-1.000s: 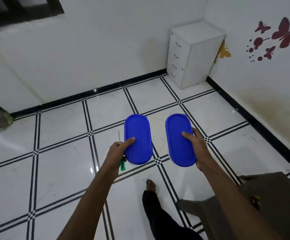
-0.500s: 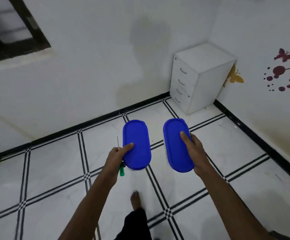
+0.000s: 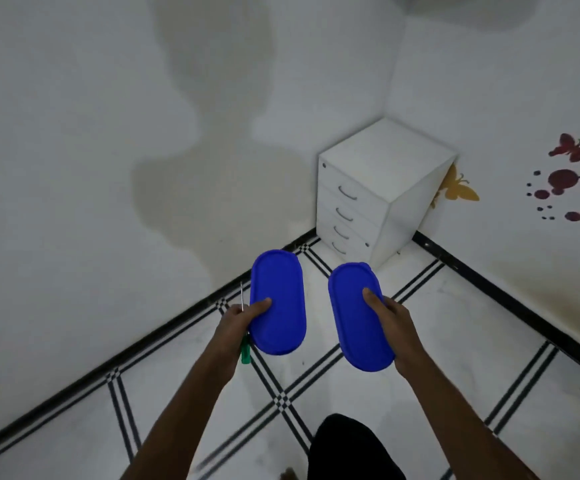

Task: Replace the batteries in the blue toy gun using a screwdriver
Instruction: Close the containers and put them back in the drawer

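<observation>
A white tiled floor [image 3: 455, 341] with black lines fills the scene, and a white drawer cabinet [image 3: 378, 188] stands in the far right corner. The right hand [image 3: 390, 322] grasps one blue oval lid [image 3: 358, 317]. The left hand's [image 3: 236, 323] grip clasps another blue oval lid [image 3: 278, 303] together with a green-handled screwdriver [image 3: 245, 351]. No toy gun is visible.

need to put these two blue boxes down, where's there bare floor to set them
Bare tile lies right of the right hand, between it and the black skirting, and ahead below the drawer unit. The floor left of the left hand is bare too. It is crowded near your leg.
</observation>
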`<state>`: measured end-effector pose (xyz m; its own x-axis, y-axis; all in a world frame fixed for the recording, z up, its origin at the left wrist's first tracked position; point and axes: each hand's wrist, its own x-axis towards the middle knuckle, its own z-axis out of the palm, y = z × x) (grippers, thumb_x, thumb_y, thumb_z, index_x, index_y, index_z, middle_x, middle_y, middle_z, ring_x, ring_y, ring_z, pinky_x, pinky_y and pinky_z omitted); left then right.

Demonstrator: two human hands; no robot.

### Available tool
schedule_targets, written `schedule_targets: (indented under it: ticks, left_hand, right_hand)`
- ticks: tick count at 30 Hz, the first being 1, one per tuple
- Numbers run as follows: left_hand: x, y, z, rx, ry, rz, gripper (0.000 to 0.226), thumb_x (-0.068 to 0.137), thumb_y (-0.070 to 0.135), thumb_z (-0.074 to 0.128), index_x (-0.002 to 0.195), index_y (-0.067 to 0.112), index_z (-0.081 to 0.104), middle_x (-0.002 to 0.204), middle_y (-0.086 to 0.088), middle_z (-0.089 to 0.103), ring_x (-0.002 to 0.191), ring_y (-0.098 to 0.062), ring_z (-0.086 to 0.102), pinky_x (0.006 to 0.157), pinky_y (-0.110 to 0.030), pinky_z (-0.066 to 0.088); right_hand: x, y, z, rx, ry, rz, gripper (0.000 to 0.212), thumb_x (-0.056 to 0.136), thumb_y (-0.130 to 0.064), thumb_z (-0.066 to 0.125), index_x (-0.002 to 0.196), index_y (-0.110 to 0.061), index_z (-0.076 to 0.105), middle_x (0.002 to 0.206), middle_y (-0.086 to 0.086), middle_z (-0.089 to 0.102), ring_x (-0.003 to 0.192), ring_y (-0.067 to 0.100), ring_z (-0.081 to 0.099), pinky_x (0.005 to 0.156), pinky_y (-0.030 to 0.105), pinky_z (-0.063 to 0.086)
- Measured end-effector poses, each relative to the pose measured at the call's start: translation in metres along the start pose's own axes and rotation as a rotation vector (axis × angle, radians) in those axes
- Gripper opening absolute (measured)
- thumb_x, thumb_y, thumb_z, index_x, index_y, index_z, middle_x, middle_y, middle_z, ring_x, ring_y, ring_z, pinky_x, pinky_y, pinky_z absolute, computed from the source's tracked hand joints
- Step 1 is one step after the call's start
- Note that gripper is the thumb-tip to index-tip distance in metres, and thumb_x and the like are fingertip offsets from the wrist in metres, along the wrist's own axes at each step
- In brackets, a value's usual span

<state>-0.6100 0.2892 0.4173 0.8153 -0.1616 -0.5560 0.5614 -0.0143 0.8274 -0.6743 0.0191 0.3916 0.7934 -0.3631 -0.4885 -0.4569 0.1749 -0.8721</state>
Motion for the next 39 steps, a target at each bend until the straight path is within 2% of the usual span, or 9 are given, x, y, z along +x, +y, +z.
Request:
schedule_targets:
  ticks: [5,11,17,19,21,24,26,32,39]
  left_hand:
    - [0.128,0.066,0.019,0.058,-0.041,0.005,0.06,0.055,0.05,0.08,0.094,0.006,0.067,0.101,-0.013,0.074,0.094,-0.032,0.069,0.084,-0.046,0.049]
    - [0.3,0.113,0.046,0.082,-0.011,-0.061,0.079,0.057,0.051,0.08,0.107,-0.006,0.061,0.105,-0.02,0.07,0.093,-0.036,0.067,0.075,-0.042,0.048]
    - [0.454,0.12,0.07,0.151,-0.012,-0.148,0.061,0.065,0.045,0.079,0.102,0.004,0.052,0.102,-0.016,0.067,0.084,-0.026,0.066,0.06,-0.031,0.051]
    - [0.499,0.111,0.074,0.185,-0.028,-0.153,0.066,0.068,0.042,0.081,0.109,-0.001,0.053,0.107,-0.016,0.068,0.091,-0.027,0.067,0.068,-0.037,0.053]
    - [0.54,0.096,0.076,0.209,-0.043,-0.164,0.068,0.067,0.041,0.079,0.112,-0.002,0.053,0.108,-0.014,0.069,0.095,-0.027,0.068,0.077,-0.041,0.055]
    - [0.612,0.066,0.076,0.25,-0.08,-0.195,0.039,0.077,0.033,0.078,0.097,0.004,0.06,0.097,-0.007,0.072,0.097,-0.029,0.068,0.082,-0.043,0.055]
    - [0.649,0.053,0.073,0.277,-0.095,-0.192,0.032,0.078,0.032,0.078,0.089,0.007,0.061,0.091,-0.006,0.073,0.094,-0.029,0.068,0.087,-0.047,0.053]
    - [0.731,0.037,0.063,0.308,-0.166,-0.233,0.079,0.062,0.049,0.079,0.12,0.0,0.059,0.114,-0.01,0.07,0.105,-0.03,0.067,0.098,-0.054,0.05]
    - [0.763,0.028,0.059,0.377,-0.191,-0.269,0.08,0.059,0.051,0.077,0.121,0.004,0.059,0.114,-0.009,0.07,0.103,-0.033,0.067,0.098,-0.058,0.049]
  right_hand:
    - [0.122,-0.028,0.023,-0.008,0.077,0.026,0.044,0.086,-0.054,0.066,0.074,-0.012,0.06,0.077,0.005,0.066,0.075,0.023,0.061,0.063,0.031,0.045]
    - [0.294,-0.042,0.041,-0.071,0.099,0.105,0.053,0.08,-0.064,0.066,0.109,-0.02,0.068,0.105,0.0,0.07,0.095,0.021,0.065,0.074,0.036,0.055]
    - [0.447,-0.044,0.058,-0.163,0.144,0.108,0.024,0.089,-0.052,0.064,0.1,-0.031,0.06,0.101,-0.01,0.066,0.091,0.013,0.064,0.079,0.035,0.057]
    - [0.497,-0.029,0.061,-0.231,0.13,0.117,0.034,0.088,-0.055,0.064,0.105,-0.027,0.058,0.107,-0.011,0.063,0.096,0.015,0.063,0.085,0.037,0.054]
    - [0.548,-0.003,0.062,-0.323,0.119,0.152,0.059,0.08,-0.067,0.065,0.122,-0.026,0.06,0.137,-0.003,0.056,0.115,0.023,0.059,0.096,0.044,0.051]
    - [0.625,0.03,0.063,-0.458,0.06,0.194,0.068,0.078,-0.068,0.066,0.135,-0.031,0.055,0.161,-0.004,0.025,0.137,0.023,0.042,0.104,0.042,0.041]
    - [0.666,0.046,0.063,-0.556,0.035,0.192,0.077,0.077,-0.066,0.068,0.141,-0.028,0.05,0.163,-0.006,0.021,0.141,0.023,0.036,0.109,0.042,0.037]
    - [0.746,0.072,0.072,-0.724,0.002,0.143,0.118,0.074,-0.06,0.075,0.158,-0.02,0.001,0.145,-0.008,0.053,0.135,0.021,0.047,0.107,0.04,0.038]
    - [0.771,0.091,0.079,-0.825,0.108,0.151,0.105,0.074,-0.061,0.074,0.154,-0.023,0.019,0.14,-0.006,0.058,0.13,0.025,0.053,0.102,0.044,0.041]
